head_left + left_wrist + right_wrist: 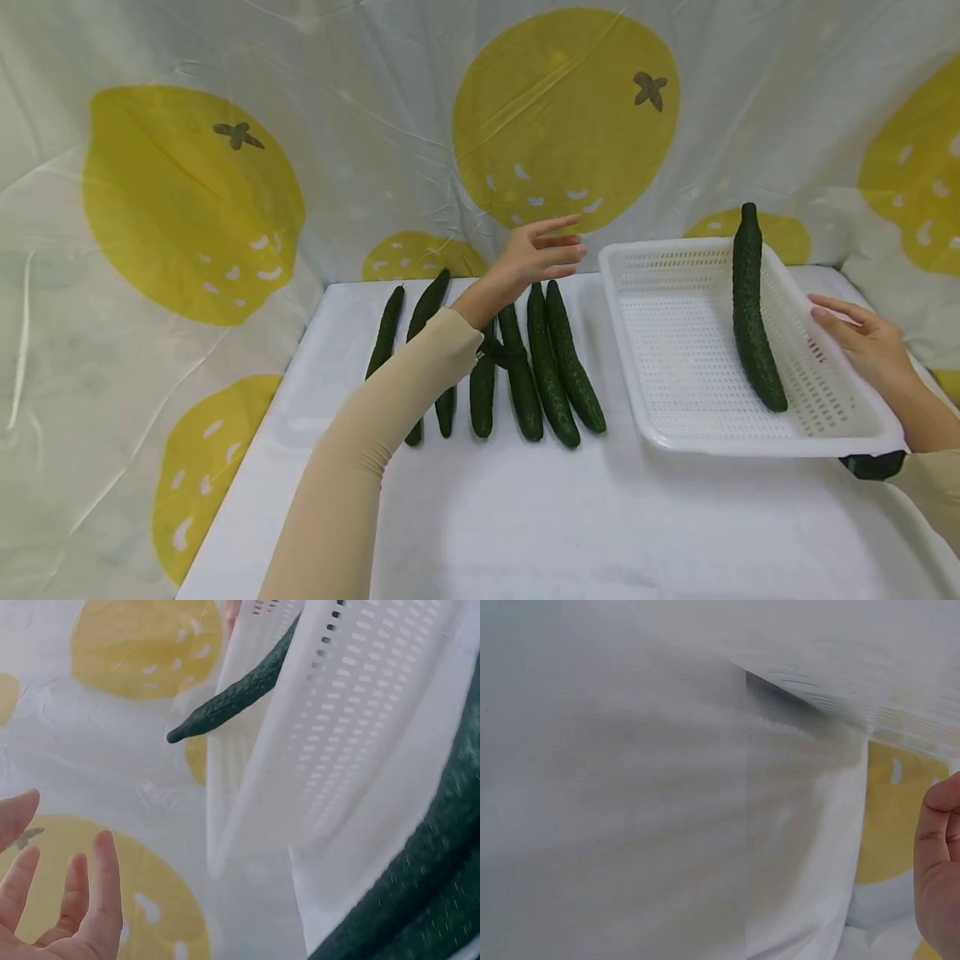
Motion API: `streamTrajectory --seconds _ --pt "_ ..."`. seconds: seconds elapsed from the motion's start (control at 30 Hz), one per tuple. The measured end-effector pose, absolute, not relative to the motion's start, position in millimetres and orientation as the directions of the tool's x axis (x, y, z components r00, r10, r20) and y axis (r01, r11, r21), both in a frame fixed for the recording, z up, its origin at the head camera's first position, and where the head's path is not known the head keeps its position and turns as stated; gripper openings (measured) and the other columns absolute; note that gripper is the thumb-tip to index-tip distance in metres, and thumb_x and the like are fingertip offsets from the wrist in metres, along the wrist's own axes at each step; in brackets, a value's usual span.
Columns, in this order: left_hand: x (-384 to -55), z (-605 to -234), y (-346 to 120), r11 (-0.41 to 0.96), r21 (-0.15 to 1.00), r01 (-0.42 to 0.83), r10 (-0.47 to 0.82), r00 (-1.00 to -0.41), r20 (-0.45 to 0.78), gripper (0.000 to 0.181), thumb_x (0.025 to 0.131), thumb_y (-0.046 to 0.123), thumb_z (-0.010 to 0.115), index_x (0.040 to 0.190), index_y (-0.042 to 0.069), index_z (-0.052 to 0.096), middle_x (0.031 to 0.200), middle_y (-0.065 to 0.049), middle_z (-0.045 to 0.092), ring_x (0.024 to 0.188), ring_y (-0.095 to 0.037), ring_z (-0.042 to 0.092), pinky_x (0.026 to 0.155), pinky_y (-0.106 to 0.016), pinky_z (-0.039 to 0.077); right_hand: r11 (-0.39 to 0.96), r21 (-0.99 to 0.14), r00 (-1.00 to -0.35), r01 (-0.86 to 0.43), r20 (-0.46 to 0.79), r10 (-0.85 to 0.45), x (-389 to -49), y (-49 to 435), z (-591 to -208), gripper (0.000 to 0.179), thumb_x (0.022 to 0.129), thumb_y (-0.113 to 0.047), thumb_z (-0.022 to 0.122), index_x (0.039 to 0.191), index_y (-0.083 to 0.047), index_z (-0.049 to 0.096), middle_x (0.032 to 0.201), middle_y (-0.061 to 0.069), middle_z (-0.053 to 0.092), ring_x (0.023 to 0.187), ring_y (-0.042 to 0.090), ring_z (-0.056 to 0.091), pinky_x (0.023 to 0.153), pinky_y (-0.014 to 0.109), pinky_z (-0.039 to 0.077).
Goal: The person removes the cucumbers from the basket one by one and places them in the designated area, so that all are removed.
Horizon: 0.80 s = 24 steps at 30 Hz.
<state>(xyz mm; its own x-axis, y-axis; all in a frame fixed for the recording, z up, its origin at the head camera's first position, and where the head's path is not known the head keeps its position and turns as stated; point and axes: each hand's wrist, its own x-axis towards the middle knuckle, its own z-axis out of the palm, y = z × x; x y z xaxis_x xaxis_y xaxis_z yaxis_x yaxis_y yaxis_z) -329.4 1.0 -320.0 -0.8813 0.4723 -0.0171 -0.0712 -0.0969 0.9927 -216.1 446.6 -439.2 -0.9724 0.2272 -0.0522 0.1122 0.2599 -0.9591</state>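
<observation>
My left hand [543,252] is raised above the far ends of a row of cucumbers [555,375], fingers spread and holding nothing. In the left wrist view the same hand [64,900] appears at the lower left, apart from the white plastic basket [255,780]. One cucumber [753,308] leans inside that basket [626,333], its narrow end rising past the back rim. At the basket's right wall is my right hand [873,346], its thumb and index finger extended. Skin shows through the wall's holes; whether the hand bears the basket's weight is unclear.
A white cloth covers the table [525,517]. Behind and to the sides hangs a pale curtain [360,125] printed with yellow lemons. My left forearm [390,425] hides parts of several cucumbers. A dark band [872,465] sits at my right wrist.
</observation>
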Motion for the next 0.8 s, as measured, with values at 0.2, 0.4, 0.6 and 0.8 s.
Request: streamTrajectory --seconds 0.2,0.4,0.6,0.8 --pt "-335.3 -324.0 43.0 -0.078 0.986 -0.145 0.486 -0.869 -0.089 0.053 0.091 0.001 0.072 0.141 0.016 0.06 0.118 -0.01 0.066 0.106 -0.028 0.068 0.089 -0.038 0.057 0.236 -0.966 -0.978 0.103 -0.055 0.203 -217.8 449.9 -440.1 0.03 0.1 -0.027 0.064 0.12 -0.049 0.068 0.082 -0.031 0.064 0.063 -0.002 0.064 0.051 0.019 0.054" --pt "-335.7 -331.3 84.2 -0.091 0.976 -0.2 0.495 -0.859 -0.13 0.053 0.089 0.002 0.075 0.138 0.02 0.063 0.112 -0.005 0.067 0.096 -0.024 0.069 0.089 -0.038 0.057 0.236 -0.967 -0.977 0.096 -0.046 0.209 -217.7 448.6 -440.3 0.029 0.1 -0.027 0.064 0.117 -0.05 0.068 0.082 -0.032 0.064 0.063 -0.003 0.063 0.051 0.019 0.054" --pt "-332.9 -343.9 118.7 -0.146 0.962 -0.229 0.481 -0.866 -0.133 0.044 0.088 0.0 0.076 0.128 0.018 0.071 0.102 -0.005 0.072 0.09 -0.021 0.071 0.083 -0.035 0.059 0.236 -0.965 -0.978 0.115 -0.069 0.196 -217.7 448.5 -440.7 0.026 0.099 -0.031 0.066 0.115 -0.05 0.068 0.085 -0.033 0.063 0.065 -0.003 0.062 0.052 0.019 0.054" --pt "-329.3 -354.6 149.5 -0.21 0.948 -0.24 0.466 -0.877 -0.118 0.041 0.088 -0.003 0.074 0.126 0.012 0.071 0.102 -0.004 0.07 0.089 -0.023 0.072 0.081 -0.037 0.06 0.222 -0.969 -0.978 0.109 -0.065 0.196 -218.0 447.7 -439.1 0.027 0.099 -0.029 0.066 0.115 -0.05 0.069 0.085 -0.03 0.065 0.065 -0.003 0.062 0.052 0.019 0.054"
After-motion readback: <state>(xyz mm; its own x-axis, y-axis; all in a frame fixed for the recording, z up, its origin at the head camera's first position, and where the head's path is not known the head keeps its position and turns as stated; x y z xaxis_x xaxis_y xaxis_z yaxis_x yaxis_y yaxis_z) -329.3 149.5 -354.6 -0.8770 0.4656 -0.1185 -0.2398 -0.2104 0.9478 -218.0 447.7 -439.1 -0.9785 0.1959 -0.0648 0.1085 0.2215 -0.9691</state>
